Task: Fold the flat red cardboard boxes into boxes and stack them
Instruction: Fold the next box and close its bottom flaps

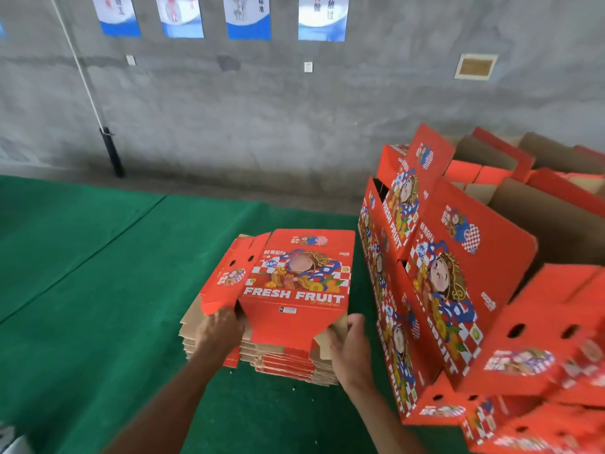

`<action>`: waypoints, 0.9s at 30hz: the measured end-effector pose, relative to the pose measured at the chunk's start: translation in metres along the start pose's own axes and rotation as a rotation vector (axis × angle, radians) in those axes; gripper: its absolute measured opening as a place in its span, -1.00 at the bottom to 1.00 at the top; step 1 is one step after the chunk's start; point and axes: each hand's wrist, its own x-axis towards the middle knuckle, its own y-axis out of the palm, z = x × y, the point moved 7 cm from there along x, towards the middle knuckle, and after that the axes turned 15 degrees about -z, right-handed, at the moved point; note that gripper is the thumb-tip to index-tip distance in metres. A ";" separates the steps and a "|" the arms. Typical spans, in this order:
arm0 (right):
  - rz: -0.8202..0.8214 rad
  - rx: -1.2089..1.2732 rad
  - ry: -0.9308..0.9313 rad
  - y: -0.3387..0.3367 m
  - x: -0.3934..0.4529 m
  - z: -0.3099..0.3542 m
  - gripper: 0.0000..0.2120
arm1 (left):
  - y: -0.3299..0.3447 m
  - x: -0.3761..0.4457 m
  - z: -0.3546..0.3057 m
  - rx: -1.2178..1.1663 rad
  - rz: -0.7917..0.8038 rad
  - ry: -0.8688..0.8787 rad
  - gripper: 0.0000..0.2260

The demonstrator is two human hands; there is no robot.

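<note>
Head view shows a low pile of flat blanks (262,355) lying on green, short-pile floor covering (98,290), in front of a rough grey concrete wall (262,109). Each blank is corrugated cardboard, glossy red on the printed face and plain brown on the reverse and cut edges. The top flat red box (294,283) carries a cartoon figure, a blue-and-white checker pattern and the words FRESH FRUIT; its left panel has two small oval holes. The left hand (219,329) pinches the near left flap of this top blank, fingers curled over the red edge. The right hand (350,348) grips the brown flap at the near right corner, thumb on top. Just to the right, folded red boxes (442,290) stand stacked and tilted, their brown interiors open upward. The stack's right part is blurred and cut off by the frame edge. Blue-and-white posters (322,18) on the wall are cropped at the top, with text too small to read.
</note>
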 end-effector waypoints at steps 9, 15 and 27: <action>-0.131 -0.087 -0.401 -0.124 -0.043 0.092 -0.63 | -0.126 -0.068 0.059 -0.404 -0.300 -0.252 -0.83; -0.364 0.337 -0.249 -0.232 -0.086 0.099 -0.63 | -0.218 -0.147 0.072 -0.866 -0.563 -0.255 -0.66; -0.257 0.173 -0.360 -0.340 -0.114 0.050 -0.71 | -0.222 -0.223 -0.027 -1.281 -0.505 -0.238 -0.78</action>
